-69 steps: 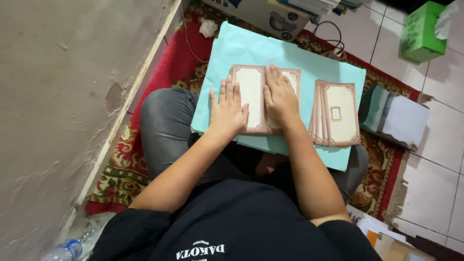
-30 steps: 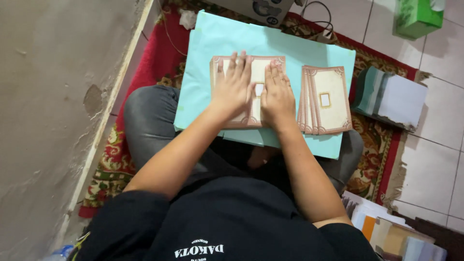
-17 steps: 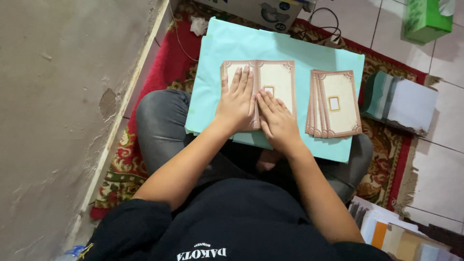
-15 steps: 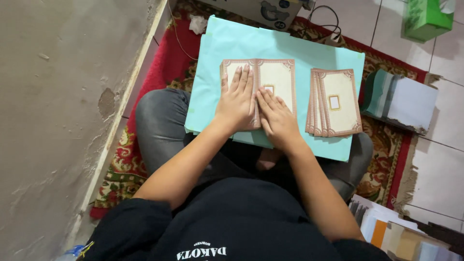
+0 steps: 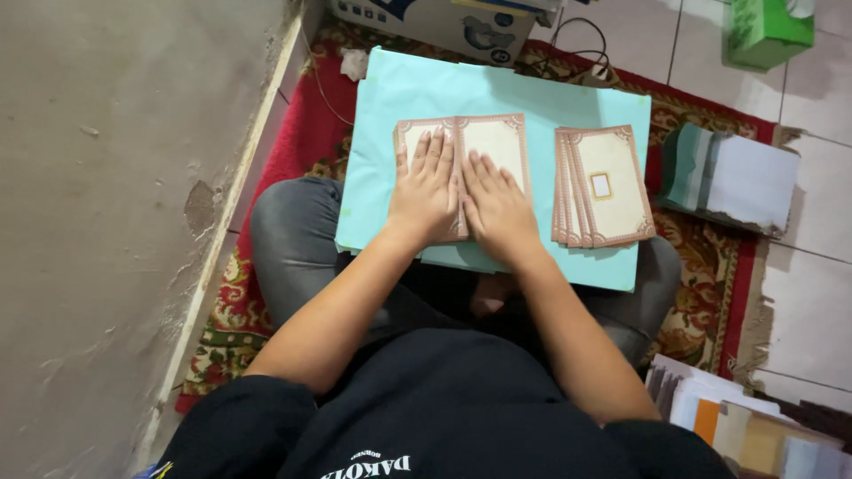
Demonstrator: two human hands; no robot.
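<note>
A cream card with a brown ornate border (image 5: 493, 142) lies opened flat on a light turquoise board (image 5: 426, 89) that rests across my lap. My left hand (image 5: 426, 191) presses palm-down on its left half, fingers together. My right hand (image 5: 497, 208) lies flat beside it on the right half, just past the centre fold. Both hands touch the card and grip nothing. To the right on the board sits a fanned stack of the same cards (image 5: 603, 186), folded, each with a small window.
A bare wall (image 5: 106, 222) runs along the left. A patterned red rug (image 5: 293, 151) lies under me. A pile of white and green paper (image 5: 737, 177) sits right of the board, a green box (image 5: 770, 31) far right, a carton (image 5: 444, 22) ahead, more paper (image 5: 745, 426) lower right.
The card, folded and pressed under both hands earlier, now lies opened flat. My right hand has slid back toward me along the fold; the left hand stays on the left half.
</note>
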